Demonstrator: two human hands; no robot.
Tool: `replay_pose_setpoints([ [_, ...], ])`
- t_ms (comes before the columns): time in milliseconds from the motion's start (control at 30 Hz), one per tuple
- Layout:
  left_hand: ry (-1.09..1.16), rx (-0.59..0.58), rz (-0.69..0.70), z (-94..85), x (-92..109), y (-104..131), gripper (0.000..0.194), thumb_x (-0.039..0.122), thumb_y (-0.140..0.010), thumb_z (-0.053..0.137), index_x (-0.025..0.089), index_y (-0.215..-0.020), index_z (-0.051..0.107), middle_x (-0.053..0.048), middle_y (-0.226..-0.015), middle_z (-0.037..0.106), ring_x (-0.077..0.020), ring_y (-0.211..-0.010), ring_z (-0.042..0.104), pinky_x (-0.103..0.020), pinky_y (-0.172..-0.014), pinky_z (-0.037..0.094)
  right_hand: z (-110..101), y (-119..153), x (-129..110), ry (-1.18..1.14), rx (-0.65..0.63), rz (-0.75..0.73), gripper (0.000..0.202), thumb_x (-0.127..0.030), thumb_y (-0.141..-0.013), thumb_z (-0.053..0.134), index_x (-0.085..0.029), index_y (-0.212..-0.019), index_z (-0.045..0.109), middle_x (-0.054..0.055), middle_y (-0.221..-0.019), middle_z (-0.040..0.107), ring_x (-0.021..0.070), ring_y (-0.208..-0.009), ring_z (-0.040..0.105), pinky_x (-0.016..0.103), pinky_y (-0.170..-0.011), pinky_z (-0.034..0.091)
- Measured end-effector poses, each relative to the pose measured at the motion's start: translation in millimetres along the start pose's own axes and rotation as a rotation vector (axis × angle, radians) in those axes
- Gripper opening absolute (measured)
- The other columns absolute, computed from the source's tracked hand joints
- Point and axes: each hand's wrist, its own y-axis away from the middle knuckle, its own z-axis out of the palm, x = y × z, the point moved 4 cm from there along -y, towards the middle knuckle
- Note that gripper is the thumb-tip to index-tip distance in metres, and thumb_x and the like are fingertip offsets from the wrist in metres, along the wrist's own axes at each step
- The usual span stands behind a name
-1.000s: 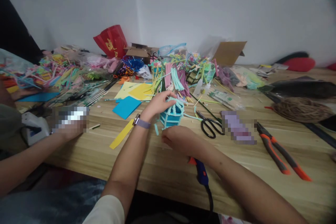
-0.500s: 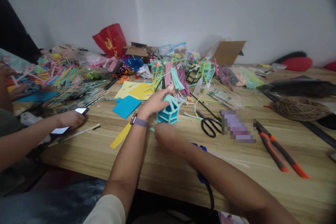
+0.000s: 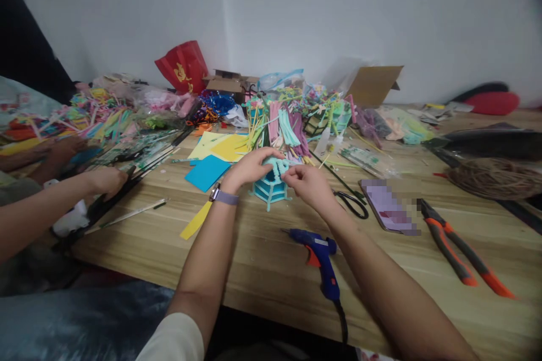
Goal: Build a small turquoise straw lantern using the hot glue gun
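Observation:
A small turquoise lantern-shaped craft (image 3: 270, 190), framed in fuzzy pipe cleaner with blue panels, stands on the wooden table. My left hand (image 3: 250, 169), a watch on its wrist, wraps over its upper left side and holds it. At the upper right of the craft, my right hand (image 3: 307, 183) has its fingertips pinched together; what lies between them is hidden. Below my right hand lies a blue glue gun (image 3: 319, 256) with an orange trigger, its nozzle pointing left. Black-handled scissors (image 3: 353, 204) are partly covered by my right forearm.
To the right are a phone (image 3: 387, 208), orange-grey pliers (image 3: 461, 248) and coiled twine (image 3: 491, 177). Blue sheets (image 3: 207, 173) and yellow sheets (image 3: 231, 148) lie left of the craft. Pipe-cleaner bundles (image 3: 288, 127) crowd behind. Another person's hand (image 3: 108, 181) is at the left.
My right hand has risen from in front of the craft to its upper right side, uncovering the glue gun. My left hand stays on the craft. The other person's phone has gone from sight.

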Motion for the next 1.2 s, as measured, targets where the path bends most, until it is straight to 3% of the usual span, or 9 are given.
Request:
replay_pose_setpoints([
  [367,0.013,-0.034,-0.003,-0.3,3,1,0.031,0.008,-0.076,0.049,0.021,-0.100,0.064,-0.002,-0.116,0.067,-0.0162,-0.110,0.059,-0.033,-0.101,0.043,1,-7,0,0.145,0.045,-0.021,0.020,-0.031,-0.072,0.058,-0.018,-0.057,0.059,-0.003,-0.049,0.053,0.0112,-0.048,0.047,0.023,-0.048,0.028],
  [533,-0.018,0.047,-0.008,-0.6,8,-1,0.014,0.018,-0.084,0.053,0.018,-0.088,0.066,-0.004,-0.104,0.070,-0.0173,-0.101,0.062,-0.031,-0.091,0.047,-2,-11,12,-0.096,0.018,-0.030,0.024,-0.040,-0.073,0.061,-0.019,-0.064,0.057,-0.004,-0.050,0.052,0.0105,-0.045,0.045,0.023,-0.046,0.030],
  [667,-0.029,0.057,0.001,0.4,9,-2,0.012,0.016,-0.083,0.054,0.018,-0.086,0.066,-0.003,-0.100,0.071,-0.0163,-0.098,0.063,-0.031,-0.090,0.047,-32,-13,34,-0.388,0.122,0.084,0.027,-0.045,-0.074,0.060,-0.019,-0.070,0.055,-0.005,-0.051,0.051,0.0081,-0.039,0.040,0.021,-0.041,0.029],
  [900,-0.022,0.066,-0.022,1.6,4,-2,0.014,0.017,-0.080,0.053,0.018,-0.084,0.066,-0.002,-0.100,0.071,-0.0168,-0.096,0.063,-0.028,-0.084,0.048,-86,-10,62,-0.461,0.243,0.171,0.021,-0.035,-0.071,0.067,-0.018,-0.068,0.055,-0.006,-0.052,0.049,0.0059,-0.040,0.039,0.020,-0.039,0.027],
  [1133,0.037,0.050,-0.023,0.8,1,-1,0.014,0.017,-0.075,0.052,0.019,-0.080,0.065,-0.002,-0.099,0.071,-0.0173,-0.095,0.064,-0.030,-0.085,0.049,-74,-11,64,-0.238,0.016,0.110,0.023,-0.040,-0.075,0.062,-0.018,-0.068,0.058,-0.003,-0.053,0.053,0.0096,-0.045,0.046,0.022,-0.045,0.034],
  [1200,0.051,0.042,-0.006,0.5,2,-1,0.013,0.017,-0.075,0.052,0.019,-0.079,0.064,-0.002,-0.099,0.070,-0.0173,-0.096,0.064,-0.031,-0.087,0.048,-68,-15,66,-0.111,0.004,0.093,0.024,-0.040,-0.077,0.058,-0.018,-0.068,0.058,-0.003,-0.052,0.054,0.0109,-0.047,0.048,0.023,-0.048,0.035],
])
